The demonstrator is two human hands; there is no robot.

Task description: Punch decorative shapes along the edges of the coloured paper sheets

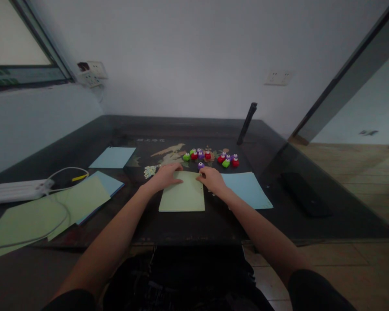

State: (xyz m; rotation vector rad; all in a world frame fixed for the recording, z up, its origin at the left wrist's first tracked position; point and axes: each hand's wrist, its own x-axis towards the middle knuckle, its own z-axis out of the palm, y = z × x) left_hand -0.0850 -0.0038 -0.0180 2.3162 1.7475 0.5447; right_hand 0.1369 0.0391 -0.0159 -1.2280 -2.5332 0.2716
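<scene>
**Position.** The green sheet [183, 196] lies flat on the dark desk [214, 224], directly in front of the person. It is just beside a blue sheet [246, 190] on its right.

**Hands.** The left hand [166, 176] rests palm-down on the far left corner of the sheet, fingers extended, gripping nothing. The right hand [213, 180] sits at the far right corner with fingers curled. It cannot be determined whether it pinches the paper, touches the purple punch [200, 165] just beyond it, or does both.

**Hazards.**
- Only the far edge is weighted and the near edge is free. On the glossy desk surface, uneven pressure would likely rotate or slide the sheet.
- A sideways move of the right hand could knock the purple punch into the row of coloured punches [208, 155] behind it.
- A sweep of the left hand could scatter the small paper cut-outs [149, 171] nearby.

**Orientation.** The edges lie square to the desk front. Allowing for foreshortening, the long axis appears to run away from the person, with a short edge nearest.
</scene>
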